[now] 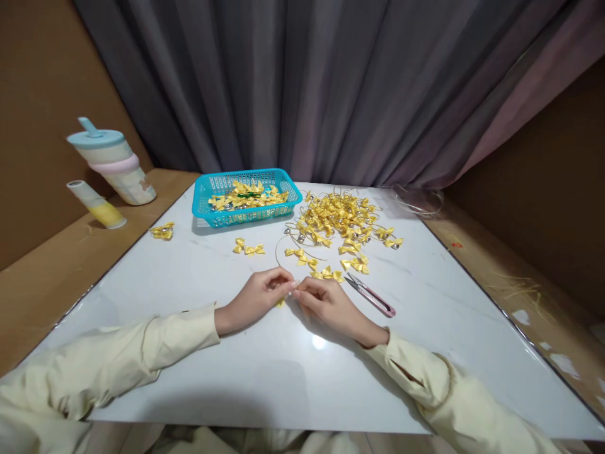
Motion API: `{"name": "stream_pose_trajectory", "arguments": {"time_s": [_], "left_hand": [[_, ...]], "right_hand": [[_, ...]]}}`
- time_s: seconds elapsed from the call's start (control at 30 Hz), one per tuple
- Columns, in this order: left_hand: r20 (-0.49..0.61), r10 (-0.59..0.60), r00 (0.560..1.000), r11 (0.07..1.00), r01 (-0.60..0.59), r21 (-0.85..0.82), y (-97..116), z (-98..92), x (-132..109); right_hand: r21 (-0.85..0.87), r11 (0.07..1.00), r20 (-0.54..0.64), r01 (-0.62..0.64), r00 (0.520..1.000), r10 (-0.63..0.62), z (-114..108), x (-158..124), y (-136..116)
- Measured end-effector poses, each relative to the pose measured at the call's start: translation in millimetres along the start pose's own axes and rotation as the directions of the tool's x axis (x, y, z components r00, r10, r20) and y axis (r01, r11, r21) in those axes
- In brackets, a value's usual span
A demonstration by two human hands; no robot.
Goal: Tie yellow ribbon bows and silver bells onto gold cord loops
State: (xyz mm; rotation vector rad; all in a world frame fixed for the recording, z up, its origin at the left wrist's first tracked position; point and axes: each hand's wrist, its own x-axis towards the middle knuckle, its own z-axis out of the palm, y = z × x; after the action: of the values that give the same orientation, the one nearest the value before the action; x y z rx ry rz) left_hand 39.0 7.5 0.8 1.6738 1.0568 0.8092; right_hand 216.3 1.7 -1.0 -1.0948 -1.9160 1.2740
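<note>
My left hand (265,293) and my right hand (328,304) meet fingertip to fingertip just above the table. Both are closed in a pinch. A bit of a yellow ribbon bow (280,303) shows under my left fingers. From the fingertips a thin gold cord (276,253) arches up and back; which hand grips it I cannot tell. What my right fingers pinch is hidden. Pink-handled thread snips (371,295) lie right of my right hand, blades pointing toward it. Just beyond my hands are several loose yellow bows (326,273).
A heap of yellow bows with cords and silver bells (335,217) lies at the back right. Left of it stands a turquoise basket (198,208) holding more bows. A tumbler (113,164) and a yellow-white cylinder (97,205) stand at the far left. A grey curtain (302,88) hangs behind.
</note>
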Motion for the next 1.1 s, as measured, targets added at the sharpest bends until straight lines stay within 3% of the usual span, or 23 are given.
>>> {"name": "stream_pose_trajectory", "arguments": {"time_s": [0.3,0.53,0.73,0.9,1.0,1.1], "left_hand": [[-0.053,0.063,0.997,0.995,-0.059,0.084,-1,0.0,1],[-0.028,0.05,0.998,0.998,-0.05,0.032,2,-1.0,1],[-0.028,0.035,0.999,0.998,-0.034,0.048,3,-0.1,1],[-0.034,0.008,0.999,0.999,-0.006,0.036,1,1.2,1],[-0.034,-0.043,0.998,0.998,0.042,-0.036,2,0.7,2],[0.02,-0.132,0.991,0.968,0.133,-0.213,3,-1.2,4]], "right_hand": [[0.179,0.977,0.009,-0.117,0.993,0.117,1,0,-7],[0.232,0.971,-0.044,-0.061,0.996,0.073,-3,-2,-8],[0.125,0.989,-0.07,-0.083,0.993,0.092,-1,0,-7],[-0.049,0.998,-0.129,-0.034,0.991,0.028,4,-1,-4],[-0.12,0.993,-0.165,0.004,0.986,-0.024,7,-2,-4],[-0.149,0.988,-0.216,0.047,0.973,-0.079,8,-3,-3]]}}
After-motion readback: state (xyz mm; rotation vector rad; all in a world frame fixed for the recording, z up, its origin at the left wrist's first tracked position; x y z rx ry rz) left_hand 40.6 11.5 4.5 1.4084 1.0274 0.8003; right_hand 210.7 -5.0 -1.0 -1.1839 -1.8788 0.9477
